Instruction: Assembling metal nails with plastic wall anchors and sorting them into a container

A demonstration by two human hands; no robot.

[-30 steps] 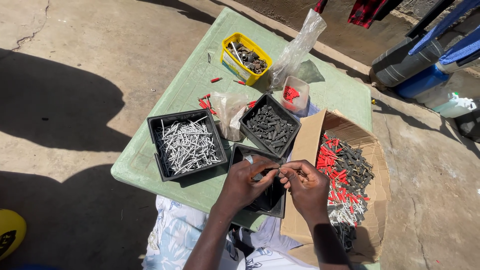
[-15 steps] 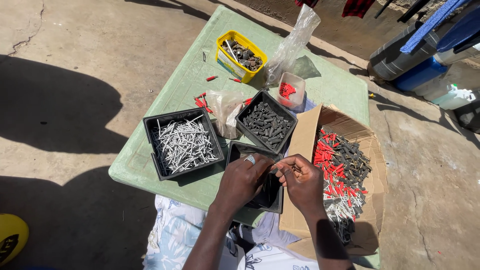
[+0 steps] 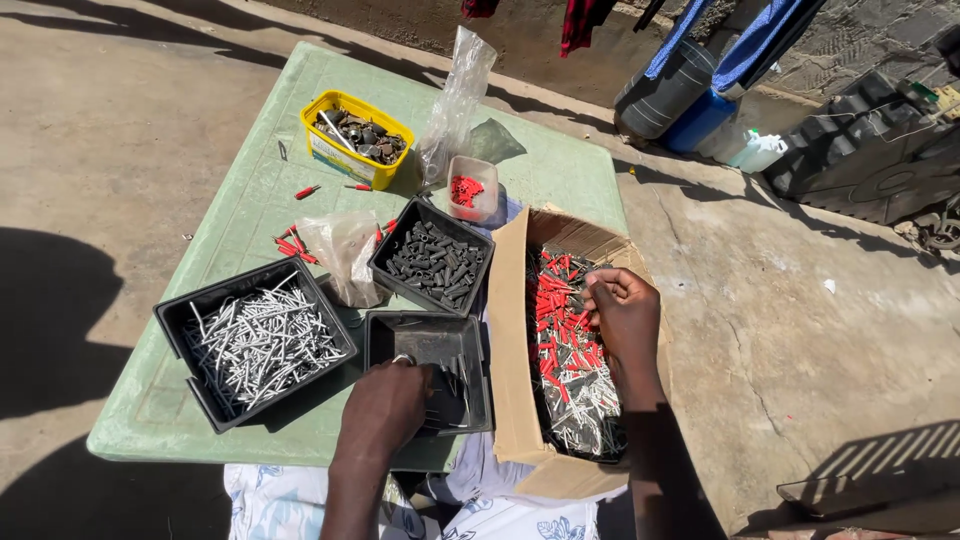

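I see my left hand (image 3: 385,405) resting curled inside the near-empty black tray (image 3: 428,345) on the green table (image 3: 250,200); its grip is hidden. My right hand (image 3: 625,310), loosely closed, reaches into the cardboard box (image 3: 510,400) over red wall plugs (image 3: 560,320) mixed with nails; any contents unclear.

Harsh direct sunlight, hard dark shadows on ground (image 3: 90,130) at left. Glare on nails (image 3: 260,345) and plastic bag (image 3: 455,85). Sharp focus; slight wide-angle bending at edges.

Green table (image 3: 250,200), yellow tub (image 3: 330,150), black trays (image 3: 180,320), red plugs (image 3: 560,310).
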